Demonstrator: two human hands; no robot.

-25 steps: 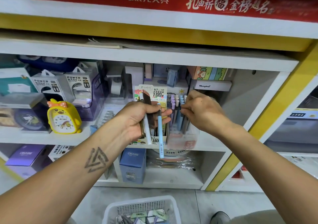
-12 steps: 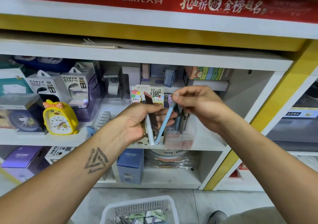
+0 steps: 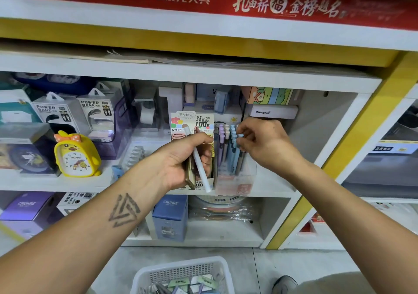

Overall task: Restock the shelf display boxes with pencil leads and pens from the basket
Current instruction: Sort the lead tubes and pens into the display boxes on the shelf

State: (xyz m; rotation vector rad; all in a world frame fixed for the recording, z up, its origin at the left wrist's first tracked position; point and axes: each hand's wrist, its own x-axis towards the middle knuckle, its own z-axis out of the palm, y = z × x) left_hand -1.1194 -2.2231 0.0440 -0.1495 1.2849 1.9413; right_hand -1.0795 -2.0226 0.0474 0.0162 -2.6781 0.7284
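My left hand (image 3: 183, 158) grips a white pen (image 3: 200, 165) and a brown one (image 3: 190, 174) in front of the pencil-lead display box (image 3: 193, 122) on the middle shelf. My right hand (image 3: 260, 142) pinches the top of a light blue pen (image 3: 236, 151) standing among several blue and purple pens in the clear pen display box (image 3: 235, 183). The white basket (image 3: 181, 273) sits on the floor below, with lead packs and pens inside.
A yellow duck clock (image 3: 74, 156) and power bank boxes (image 3: 79, 115) stand left on the same shelf. Blue and purple boxes (image 3: 170, 217) fill the shelf below. A shelf board (image 3: 181, 72) hangs low above the display boxes. A shoe (image 3: 285, 283) is beside the basket.
My right hand took the blue pen out of my left hand, carried it right and stood it down among the pens in the clear box. My left hand keeps the white and brown pens.
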